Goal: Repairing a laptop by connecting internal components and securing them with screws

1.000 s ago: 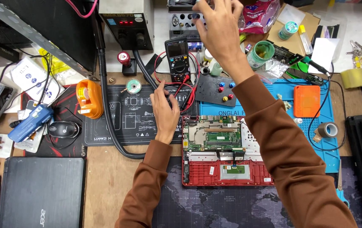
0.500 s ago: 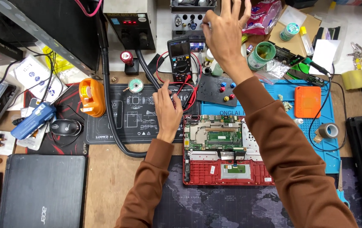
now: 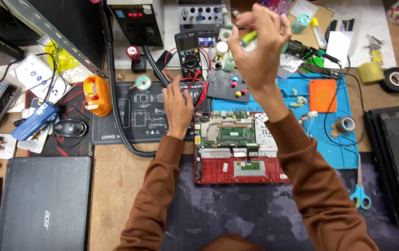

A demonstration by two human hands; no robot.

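Note:
My right hand [image 3: 261, 51] is raised over the back of the bench, its fingers pinched on a small yellow-green tool [image 3: 249, 37]. My left hand [image 3: 179, 104] lies flat on the black work mat [image 3: 129, 116], fingertips at the red and black probe leads [image 3: 199, 90] of a black multimeter [image 3: 188, 53]. An opened red laptop base [image 3: 236, 151] with its circuit board exposed lies between my forearms, just below both hands.
A blue mat [image 3: 301, 116] holds an orange pad [image 3: 322, 95] and tape rolls. A soldering station [image 3: 136, 21] stands at the back, with an orange tape dispenser [image 3: 97, 95] and a mouse [image 3: 69, 128] to the left. A closed black laptop [image 3: 46, 204] is at lower left, blue scissors [image 3: 360, 197] at right.
My right hand has drawn back from the equipment at the far edge and now pinches the yellow-green tool. My left hand has stayed on the mat.

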